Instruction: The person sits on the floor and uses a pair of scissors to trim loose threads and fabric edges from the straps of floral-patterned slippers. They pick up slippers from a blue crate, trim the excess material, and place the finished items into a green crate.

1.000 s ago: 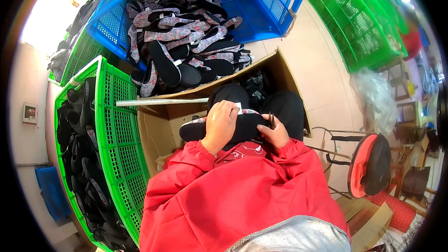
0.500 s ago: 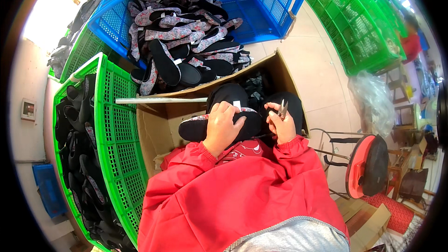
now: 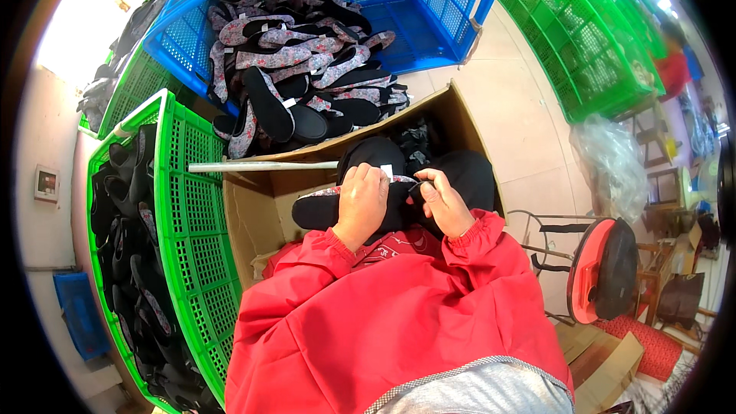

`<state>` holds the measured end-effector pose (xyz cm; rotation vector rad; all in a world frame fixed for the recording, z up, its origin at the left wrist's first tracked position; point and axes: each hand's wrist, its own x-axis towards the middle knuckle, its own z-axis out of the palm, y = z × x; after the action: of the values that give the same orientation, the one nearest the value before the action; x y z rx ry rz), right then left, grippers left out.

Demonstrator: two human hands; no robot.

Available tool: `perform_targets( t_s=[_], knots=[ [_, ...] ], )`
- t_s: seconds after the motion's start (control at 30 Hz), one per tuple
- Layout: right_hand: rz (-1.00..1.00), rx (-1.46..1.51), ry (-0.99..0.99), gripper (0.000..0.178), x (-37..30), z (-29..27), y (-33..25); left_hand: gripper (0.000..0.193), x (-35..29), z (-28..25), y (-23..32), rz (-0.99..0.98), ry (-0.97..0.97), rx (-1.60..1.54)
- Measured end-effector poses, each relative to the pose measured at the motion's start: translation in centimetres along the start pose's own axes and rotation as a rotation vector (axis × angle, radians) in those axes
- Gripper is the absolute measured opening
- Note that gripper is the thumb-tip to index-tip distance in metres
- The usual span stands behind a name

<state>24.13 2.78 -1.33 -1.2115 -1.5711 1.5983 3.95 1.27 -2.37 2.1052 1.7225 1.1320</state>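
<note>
A cloth slipper (image 3: 313,211) with a black sole and a grey-and-red floral upper lies across my lap. My left hand (image 3: 360,203) is closed around its middle, next to a small white tag (image 3: 387,170). At the slipper's right end is my right hand (image 3: 445,203), its thumb and forefinger pressed close to the edge. The thread snips in that hand are now hidden by the fingers. Under the slipper are my black-trousered knees (image 3: 471,180), with a cardboard box (image 3: 253,215) around them.
Floral slippers (image 3: 284,54) are heaped in front of a blue crate (image 3: 429,38) and inside it. At left stands a green crate (image 3: 195,222) of black slippers. A pale rod (image 3: 261,166) crosses the box's rim. A round stool (image 3: 602,272) is at right, with more green crates (image 3: 575,38) beyond.
My right hand has moved left to the slipper's end and turned, so the snips no longer show. My left hand keeps its hold on the slipper.
</note>
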Motion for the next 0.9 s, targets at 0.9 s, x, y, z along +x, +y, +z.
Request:
perform_targets(
  t_s=[0.9],
  knots=[
    [0.007,-0.752,0.053,0.019,2.2,2.1,-1.7,0.003,-0.3,0.6,-0.5,-0.001,0.04,0.033]
  ],
)
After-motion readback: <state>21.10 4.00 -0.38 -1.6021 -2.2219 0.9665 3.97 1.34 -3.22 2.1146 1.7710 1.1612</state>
